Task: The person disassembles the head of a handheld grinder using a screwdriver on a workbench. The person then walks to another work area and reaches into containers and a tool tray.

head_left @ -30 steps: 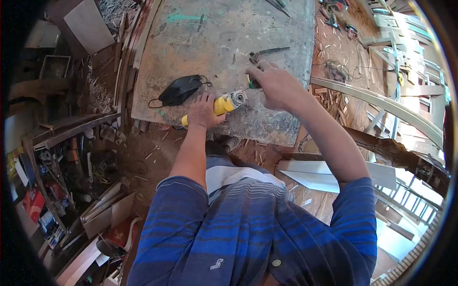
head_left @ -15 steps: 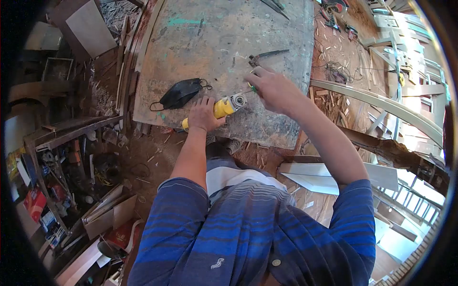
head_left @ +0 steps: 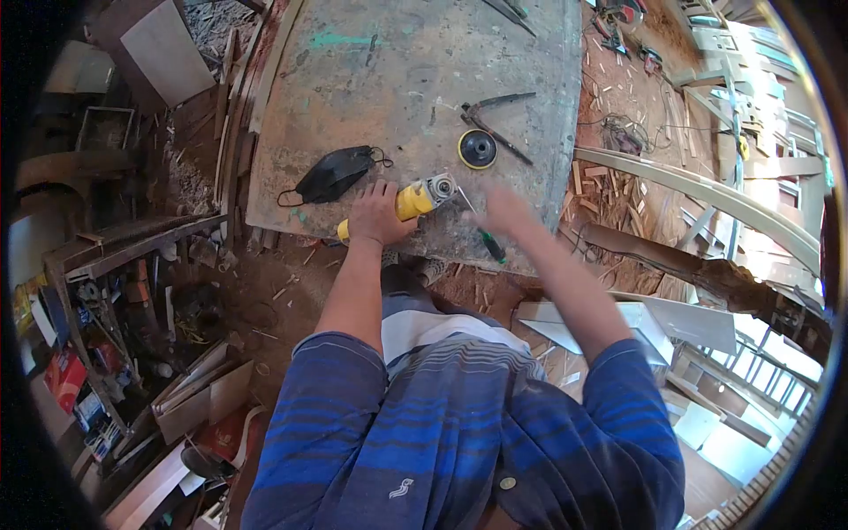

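Note:
A yellow angle grinder lies on the worn workbench, its round metal head pointing right. My left hand is closed over the grinder's body and presses it to the bench. My right hand is smeared by motion just right of the grinder's head. By its fingers is a screwdriver with a green and black handle and a thin shaft angled toward the head. Whether the fingers grip it I cannot tell. Above lies a round black backing pad with a yellow rim, next to a dark pincer-like tool.
A black face mask lies left of the grinder. Another dark tool is at the bench's far edge. Long timber and wood scraps lie to the right. A cluttered shelf stands at left.
My right hand has moved down and right from above the grinder's head, uncovering the backing pad. The screwdriver now sits lower, handle toward me. My left hand and the grinder have stayed put.

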`<action>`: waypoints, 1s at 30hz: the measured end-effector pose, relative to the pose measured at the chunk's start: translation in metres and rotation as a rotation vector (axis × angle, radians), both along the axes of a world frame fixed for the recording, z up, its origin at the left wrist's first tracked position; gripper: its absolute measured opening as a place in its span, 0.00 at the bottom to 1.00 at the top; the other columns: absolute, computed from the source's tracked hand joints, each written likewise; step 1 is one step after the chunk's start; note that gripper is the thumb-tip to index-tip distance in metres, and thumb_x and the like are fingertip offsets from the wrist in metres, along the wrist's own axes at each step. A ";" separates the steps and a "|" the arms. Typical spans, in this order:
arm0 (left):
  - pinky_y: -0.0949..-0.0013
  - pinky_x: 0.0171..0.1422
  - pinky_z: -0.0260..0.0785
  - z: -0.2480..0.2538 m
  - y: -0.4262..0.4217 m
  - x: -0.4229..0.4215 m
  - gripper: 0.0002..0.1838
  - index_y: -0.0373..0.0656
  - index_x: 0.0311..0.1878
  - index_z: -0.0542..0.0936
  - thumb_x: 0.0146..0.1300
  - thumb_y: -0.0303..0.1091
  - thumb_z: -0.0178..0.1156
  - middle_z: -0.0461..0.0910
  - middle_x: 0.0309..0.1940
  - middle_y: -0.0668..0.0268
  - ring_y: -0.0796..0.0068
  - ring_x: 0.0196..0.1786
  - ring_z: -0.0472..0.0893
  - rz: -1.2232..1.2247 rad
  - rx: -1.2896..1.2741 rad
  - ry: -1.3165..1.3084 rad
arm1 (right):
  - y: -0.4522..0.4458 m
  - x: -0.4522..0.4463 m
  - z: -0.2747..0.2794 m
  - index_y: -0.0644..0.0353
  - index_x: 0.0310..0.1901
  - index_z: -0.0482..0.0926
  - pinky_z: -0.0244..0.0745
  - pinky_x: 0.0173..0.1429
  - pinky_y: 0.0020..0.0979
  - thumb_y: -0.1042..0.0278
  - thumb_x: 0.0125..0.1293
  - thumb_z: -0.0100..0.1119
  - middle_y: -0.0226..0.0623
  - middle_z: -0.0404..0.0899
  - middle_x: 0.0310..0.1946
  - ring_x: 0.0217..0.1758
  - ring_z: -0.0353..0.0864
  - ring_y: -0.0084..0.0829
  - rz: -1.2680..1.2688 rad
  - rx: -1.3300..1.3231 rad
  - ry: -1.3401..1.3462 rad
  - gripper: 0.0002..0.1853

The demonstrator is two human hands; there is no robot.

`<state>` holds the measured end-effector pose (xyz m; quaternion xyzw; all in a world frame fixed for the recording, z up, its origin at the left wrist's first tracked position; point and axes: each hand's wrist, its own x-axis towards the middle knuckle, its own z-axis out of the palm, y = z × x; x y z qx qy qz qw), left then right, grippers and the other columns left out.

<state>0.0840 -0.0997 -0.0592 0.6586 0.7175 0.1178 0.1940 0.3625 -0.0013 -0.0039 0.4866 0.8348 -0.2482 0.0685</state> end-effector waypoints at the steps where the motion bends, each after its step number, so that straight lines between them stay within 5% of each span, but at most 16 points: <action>1: 0.45 0.60 0.82 -0.002 0.000 0.000 0.36 0.47 0.54 0.81 0.49 0.60 0.81 0.84 0.51 0.57 0.48 0.57 0.88 0.004 0.014 0.005 | -0.026 0.016 -0.028 0.60 0.58 0.81 0.81 0.60 0.59 0.47 0.76 0.71 0.64 0.88 0.52 0.58 0.88 0.64 0.032 0.091 0.132 0.24; 4: 0.47 0.62 0.81 -0.002 -0.002 0.001 0.36 0.47 0.54 0.81 0.49 0.59 0.82 0.83 0.52 0.57 0.50 0.58 0.86 0.004 -0.012 -0.002 | -0.070 0.031 -0.089 0.61 0.58 0.80 0.82 0.60 0.58 0.51 0.75 0.71 0.60 0.88 0.57 0.59 0.87 0.65 -0.198 -0.187 -0.014 0.23; 8: 0.48 0.64 0.81 -0.002 0.001 0.000 0.36 0.46 0.55 0.80 0.49 0.59 0.82 0.83 0.52 0.57 0.51 0.58 0.86 -0.009 0.005 0.002 | -0.078 0.038 -0.107 0.62 0.58 0.80 0.82 0.56 0.55 0.56 0.73 0.72 0.58 0.88 0.48 0.52 0.89 0.60 -0.461 -0.180 0.149 0.21; 10: 0.47 0.63 0.81 -0.003 0.001 0.000 0.35 0.47 0.54 0.81 0.49 0.59 0.81 0.83 0.51 0.57 0.49 0.57 0.87 -0.014 0.023 -0.001 | -0.064 0.025 -0.054 0.62 0.58 0.82 0.83 0.52 0.49 0.60 0.74 0.72 0.55 0.88 0.40 0.45 0.91 0.52 -0.637 -0.197 0.225 0.19; 13: 0.46 0.62 0.82 -0.006 0.002 -0.001 0.35 0.48 0.53 0.82 0.49 0.59 0.81 0.84 0.50 0.57 0.48 0.56 0.87 -0.015 0.043 0.003 | -0.063 0.048 -0.021 0.63 0.62 0.82 0.85 0.52 0.43 0.61 0.75 0.73 0.44 0.89 0.43 0.45 0.90 0.41 -0.500 -0.214 0.357 0.21; 16: 0.46 0.62 0.82 -0.005 -0.002 0.003 0.35 0.48 0.53 0.82 0.49 0.60 0.81 0.84 0.50 0.58 0.48 0.56 0.87 -0.010 0.026 -0.003 | -0.063 0.082 -0.013 0.61 0.70 0.81 0.86 0.52 0.38 0.61 0.79 0.71 0.34 0.87 0.47 0.47 0.88 0.31 -0.377 -0.565 0.444 0.24; 19: 0.47 0.62 0.82 -0.005 0.003 -0.001 0.35 0.47 0.53 0.82 0.48 0.60 0.82 0.84 0.51 0.58 0.48 0.57 0.87 -0.009 0.026 0.012 | -0.061 0.062 0.053 0.60 0.77 0.78 0.87 0.52 0.33 0.60 0.82 0.68 0.30 0.84 0.47 0.46 0.86 0.27 -0.853 -1.072 0.822 0.28; 23: 0.47 0.61 0.82 -0.004 0.001 0.003 0.35 0.47 0.52 0.83 0.48 0.60 0.82 0.84 0.51 0.58 0.48 0.57 0.87 -0.010 -0.017 0.020 | -0.066 0.039 0.075 0.58 0.79 0.78 0.93 0.43 0.41 0.48 0.87 0.58 0.39 0.82 0.58 0.49 0.86 0.32 -0.906 -1.080 0.661 0.29; 26: 0.47 0.60 0.83 -0.005 0.000 0.002 0.34 0.47 0.51 0.83 0.49 0.60 0.82 0.84 0.51 0.57 0.48 0.57 0.87 -0.016 0.062 0.033 | -0.072 0.031 0.059 0.56 0.80 0.77 0.94 0.39 0.46 0.54 0.85 0.56 0.40 0.82 0.57 0.49 0.86 0.35 -0.914 -1.037 0.629 0.28; 30: 0.47 0.60 0.83 -0.007 0.000 0.002 0.35 0.47 0.53 0.82 0.49 0.61 0.81 0.84 0.51 0.57 0.48 0.56 0.88 -0.020 0.016 0.019 | -0.061 0.021 0.079 0.65 0.78 0.77 0.94 0.43 0.43 0.59 0.81 0.52 0.46 0.82 0.69 0.55 0.88 0.38 -0.917 -0.938 0.531 0.30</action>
